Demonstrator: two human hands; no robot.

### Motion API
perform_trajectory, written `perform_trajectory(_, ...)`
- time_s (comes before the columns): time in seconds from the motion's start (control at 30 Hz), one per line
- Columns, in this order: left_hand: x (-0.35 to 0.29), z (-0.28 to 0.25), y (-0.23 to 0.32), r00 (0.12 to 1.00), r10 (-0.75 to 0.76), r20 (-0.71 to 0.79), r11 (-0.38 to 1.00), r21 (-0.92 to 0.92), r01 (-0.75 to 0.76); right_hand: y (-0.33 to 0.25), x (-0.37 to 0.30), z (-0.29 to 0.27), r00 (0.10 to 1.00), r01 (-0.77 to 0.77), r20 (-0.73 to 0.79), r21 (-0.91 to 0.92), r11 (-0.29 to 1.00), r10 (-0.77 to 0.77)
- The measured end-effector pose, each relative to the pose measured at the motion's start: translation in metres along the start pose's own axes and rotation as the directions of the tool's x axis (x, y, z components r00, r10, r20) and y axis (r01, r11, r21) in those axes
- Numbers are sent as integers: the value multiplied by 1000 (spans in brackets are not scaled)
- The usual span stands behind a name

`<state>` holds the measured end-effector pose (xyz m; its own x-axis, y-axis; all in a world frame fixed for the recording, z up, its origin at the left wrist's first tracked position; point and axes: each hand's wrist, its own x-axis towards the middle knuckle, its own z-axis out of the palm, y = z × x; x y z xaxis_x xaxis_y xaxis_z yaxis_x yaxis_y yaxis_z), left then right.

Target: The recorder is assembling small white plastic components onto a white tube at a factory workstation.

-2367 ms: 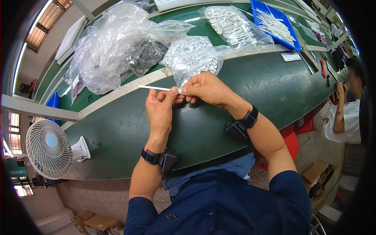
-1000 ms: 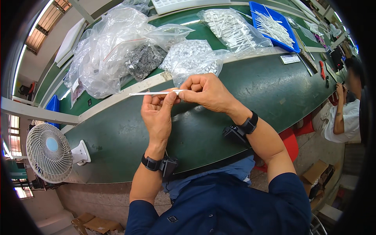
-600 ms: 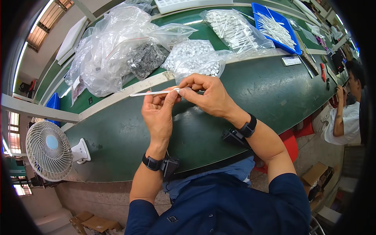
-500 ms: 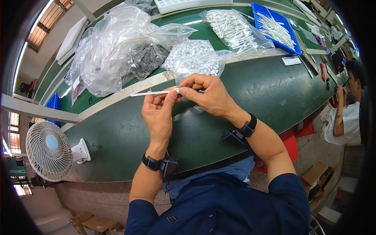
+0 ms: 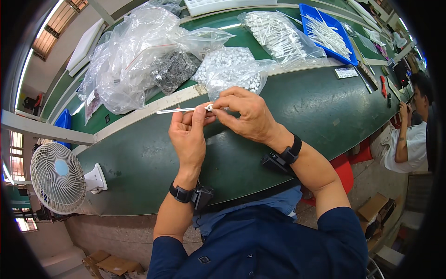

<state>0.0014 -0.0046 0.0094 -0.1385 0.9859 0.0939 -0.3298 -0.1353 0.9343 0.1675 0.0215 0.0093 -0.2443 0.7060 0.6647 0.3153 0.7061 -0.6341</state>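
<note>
In my left hand (image 5: 188,132), pinched between thumb and fingers, is a thin white plastic stick (image 5: 174,111) that points left, held above the green table (image 5: 278,153). My right hand (image 5: 248,114) has its thumb and index finger closed at the stick's right end. A small white piece (image 5: 209,108) shows there between the fingertips; its exact shape is too small to tell. Just beyond my hands lies a clear bag of small white parts (image 5: 223,65). A bag of white sticks (image 5: 274,35) and a blue tray (image 5: 354,59) of similar sticks lie farther right.
Large clear plastic bags (image 5: 125,60) and a bag of dark grey bits (image 5: 174,69) fill the far left. A white fan (image 5: 60,169) stands at the left edge. Red-handled pliers (image 5: 383,86) lie at the right, near another person (image 5: 409,139). A pale ledge (image 5: 153,109) crosses the table.
My right fingertips have shifted slightly at the stick's end, where more of the small white piece now shows. My left hand keeps its grip, almost unmoved.
</note>
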Motion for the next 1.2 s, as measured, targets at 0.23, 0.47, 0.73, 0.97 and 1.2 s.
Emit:
perform_trajectory(0.23, -4, 1, -2, 997, 76, 16, 989, 127, -77, -5, -1, 1, 995, -100, 12, 50, 994, 99)
perform_trajectory(0.47, -5, 3, 1, 999, 46, -1, 993, 107, -46, -5, 0, 2, 999, -49, 6, -12, 999, 49)
perform_trajectory(0.73, -4, 4, 2, 1000, 15, -13, 1000, 7, -14, -2, -3, 3, 990, -141, 38, 50, 989, 139)
perform_trajectory(0.97, -1, 0, 0, 1000, -5, -10, 1000, -30, 4, -7, 3, -2, 968, -251, 83, 233, 940, 237)
perform_trajectory(1.2, 0, -2, -3, 1000, 10, 6, 1000, -19, -10, -2, 3, -5, 933, -351, 190, 309, 884, 304)
